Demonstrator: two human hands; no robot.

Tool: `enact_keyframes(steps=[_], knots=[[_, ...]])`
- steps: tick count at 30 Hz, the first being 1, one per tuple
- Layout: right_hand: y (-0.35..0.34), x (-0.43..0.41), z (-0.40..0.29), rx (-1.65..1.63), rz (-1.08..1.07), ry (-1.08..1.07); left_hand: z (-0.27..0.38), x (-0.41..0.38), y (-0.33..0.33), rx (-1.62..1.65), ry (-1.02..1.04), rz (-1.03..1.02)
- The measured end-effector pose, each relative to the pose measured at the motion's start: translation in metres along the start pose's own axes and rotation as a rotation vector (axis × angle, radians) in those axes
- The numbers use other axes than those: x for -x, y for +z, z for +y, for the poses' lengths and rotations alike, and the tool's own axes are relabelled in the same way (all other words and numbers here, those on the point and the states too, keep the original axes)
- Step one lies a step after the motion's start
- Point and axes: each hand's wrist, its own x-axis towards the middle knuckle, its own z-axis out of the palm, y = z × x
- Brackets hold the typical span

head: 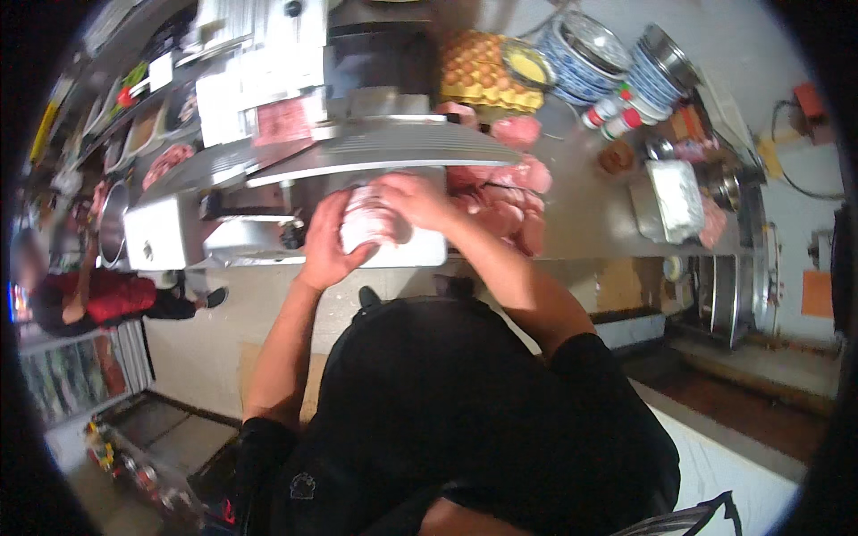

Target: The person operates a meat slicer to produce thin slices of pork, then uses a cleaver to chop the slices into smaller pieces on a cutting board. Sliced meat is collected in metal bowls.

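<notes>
A pale pink stack of sliced meat (367, 218) lies over a white cutting board (425, 249) at the near edge of the steel counter. Curled around the stack's left side is my left hand (328, 234), its thumb at the near end. My right hand (417, 201) presses on its far right side, with fingers bent over the top. Directly beyond my hands stands a meat slicer with a ribbed metal plate (402, 144). A block of red meat (285, 124) rests on the slicer's left part. Motion blur hides the separate slices.
Several raw meat pieces (503, 211) lie right of the board. Behind them are egg trays (472, 70) and a bowl of yellow liquid (526, 67). Stacked blue-patterned bowls (580, 63) and a plastic-wrapped block (677, 201) stand farther right. A person (100, 298) stands at left.
</notes>
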Motion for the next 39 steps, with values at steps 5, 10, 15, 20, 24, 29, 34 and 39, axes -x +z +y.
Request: enact_keyframes(steps=[5,10,15,20,24,29,34,39], knots=[[0.015,0.008,-0.013,0.239,0.180,-0.089,-0.003,0.002,0.008,0.014,-0.018,0.020],[0.029,0.010,-0.017,0.090,0.478,-0.028,0.005,0.003,0.005,0.003,-0.013,0.049],[-0.003,-0.019,-0.015,0.284,0.598,-0.049,-0.008,0.005,0.012,-0.038,0.010,0.057],[-0.011,-0.048,-0.036,0.502,0.342,0.067,-0.007,0.008,0.007,-0.033,-0.010,0.064],[-0.009,-0.049,-0.023,0.612,0.246,-0.005,-0.005,0.007,0.004,-0.044,-0.046,0.016],[-0.028,-0.035,-0.001,0.376,-0.093,0.049,0.002,0.003,0.003,-0.055,-0.050,0.040],[-0.025,-0.026,0.016,0.172,-0.038,-0.064,-0.005,0.000,0.004,0.062,-0.038,-0.023],[-0.015,-0.010,0.012,-0.027,-0.038,-0.082,0.000,0.000,0.003,-0.042,0.000,0.052]])
